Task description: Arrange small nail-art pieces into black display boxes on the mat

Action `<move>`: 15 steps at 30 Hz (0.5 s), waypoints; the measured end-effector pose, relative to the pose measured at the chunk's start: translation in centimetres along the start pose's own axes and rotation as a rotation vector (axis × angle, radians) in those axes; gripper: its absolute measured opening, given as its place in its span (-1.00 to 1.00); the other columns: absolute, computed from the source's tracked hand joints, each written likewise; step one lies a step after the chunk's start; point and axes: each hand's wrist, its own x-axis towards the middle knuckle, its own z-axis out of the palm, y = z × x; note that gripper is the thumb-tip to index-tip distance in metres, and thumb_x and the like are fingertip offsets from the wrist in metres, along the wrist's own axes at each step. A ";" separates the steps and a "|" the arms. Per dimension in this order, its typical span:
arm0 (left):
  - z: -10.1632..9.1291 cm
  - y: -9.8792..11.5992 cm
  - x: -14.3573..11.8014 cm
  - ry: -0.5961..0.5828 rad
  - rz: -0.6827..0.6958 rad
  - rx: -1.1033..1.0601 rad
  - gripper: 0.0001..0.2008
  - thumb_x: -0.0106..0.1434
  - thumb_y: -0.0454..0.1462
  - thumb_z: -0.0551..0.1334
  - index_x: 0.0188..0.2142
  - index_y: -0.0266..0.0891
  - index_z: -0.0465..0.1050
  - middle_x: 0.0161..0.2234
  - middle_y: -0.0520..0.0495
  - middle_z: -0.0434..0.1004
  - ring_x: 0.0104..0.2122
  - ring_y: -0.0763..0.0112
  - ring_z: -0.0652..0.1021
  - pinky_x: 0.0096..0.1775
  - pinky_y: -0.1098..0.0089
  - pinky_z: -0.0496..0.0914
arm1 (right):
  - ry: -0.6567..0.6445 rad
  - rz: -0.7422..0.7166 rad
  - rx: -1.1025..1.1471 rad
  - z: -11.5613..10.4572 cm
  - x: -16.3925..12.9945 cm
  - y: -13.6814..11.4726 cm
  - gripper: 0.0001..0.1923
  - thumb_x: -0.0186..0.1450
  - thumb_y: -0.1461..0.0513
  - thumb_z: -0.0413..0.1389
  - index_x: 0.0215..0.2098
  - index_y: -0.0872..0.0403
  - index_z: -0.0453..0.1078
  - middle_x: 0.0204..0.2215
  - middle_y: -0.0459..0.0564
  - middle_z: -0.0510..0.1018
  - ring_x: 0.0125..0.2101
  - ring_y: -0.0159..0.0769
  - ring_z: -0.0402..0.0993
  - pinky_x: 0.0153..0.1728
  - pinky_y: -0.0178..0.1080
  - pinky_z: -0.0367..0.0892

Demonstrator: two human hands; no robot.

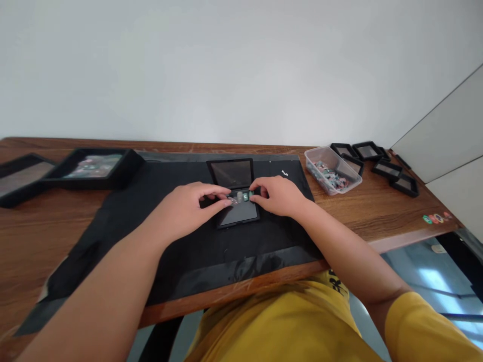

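Both hands pinch at small pieces over an open black case. The left hand has thumb and forefinger closed together on a pale, clear piece, and the right hand has its fingertips closed on a small green piece just beside it. Both pieces sit at the hinge of the open black case, whose lid stands tilted up behind.

Far left on the wooden table lie two black trays, one holding coloured bits. The case rests mid-table on a black mat. To the right stands a clear plastic tub of small pieces, then a cluster of small black frames, and near the table's right edge a few coloured rings.
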 end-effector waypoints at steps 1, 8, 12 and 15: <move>0.1 0.0 0.0 -0.002 0.006 -0.003 -0.58 0.21 0.16 0.29 -0.12 0.08 0.73 -0.16 -0.08 0.75 -0.18 0.03 0.67 -0.16 0.13 0.56 | 0.001 -0.004 -0.001 0.0 0.0 0.0 -0.78 0.43 0.20 0.26 0.03 0.02 0.60 -0.31 -0.08 0.70 -0.29 -0.26 0.55 -0.30 -0.26 0.18; 0.3 0.1 -0.1 -0.025 0.020 -0.021 -0.57 0.24 0.17 0.27 -0.09 0.05 0.71 -0.16 -0.09 0.73 -0.19 0.07 0.66 -0.15 0.16 0.54 | -0.017 -0.027 0.015 0.1 -0.1 0.1 -0.71 0.43 0.31 0.15 0.08 0.03 0.58 -0.28 -0.06 0.71 -0.28 -0.24 0.54 -0.29 -0.25 0.21; 0.3 0.1 -0.1 -0.023 0.016 -0.025 -0.58 0.23 0.15 0.26 -0.10 0.05 0.70 -0.18 -0.08 0.73 -0.19 0.07 0.66 -0.15 0.18 0.54 | -0.025 -0.074 0.044 0.1 0.1 0.6 -0.58 0.39 0.41 0.04 0.10 0.03 0.58 -0.20 -0.03 0.70 -0.23 -0.23 0.56 -0.21 -0.25 0.30; 0.2 0.1 -0.1 -0.037 0.033 -0.021 -0.54 0.26 0.15 0.23 -0.07 0.01 0.70 -0.17 -0.05 0.72 -0.18 0.08 0.66 -0.14 0.19 0.54 | 0.018 -0.131 0.070 0.3 0.4 1.0 -0.53 0.34 0.45 0.04 0.11 0.05 0.59 -0.05 0.04 0.67 -0.09 -0.21 0.57 -0.04 -0.23 0.36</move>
